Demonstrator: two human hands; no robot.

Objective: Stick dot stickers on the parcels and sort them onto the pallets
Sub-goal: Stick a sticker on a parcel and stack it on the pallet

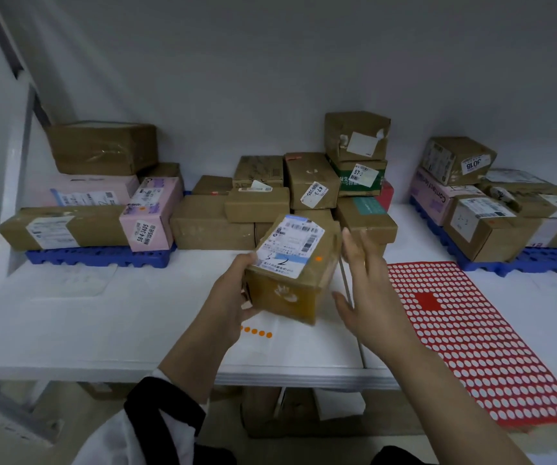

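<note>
While the left hand [233,297] grips the small brown parcel [290,263] by its left side, the parcel is up in the air above the bench [102,323], in the middle and near the person. It is tipped a bit, with its white label facing up. An orange dot [318,259] sits on the top, just right of the label, so I think the sticking is done for this one. The right hand [367,286] is just beside the parcel's right side, with fingers straight and spread, holding nothing. I cannot tell if it touches the box.

The sorting move turns on which way to go. One blue pallet [96,256] lies to the far left, and another blue pallet [505,263] lies to the far right. A pile of parcels [236,209] sits straight ahead, behind the held one. The left pallet is on the carrying hand's side. A red sticker sheet [471,330] lies on the bench at the right, near the right pallet.
</note>
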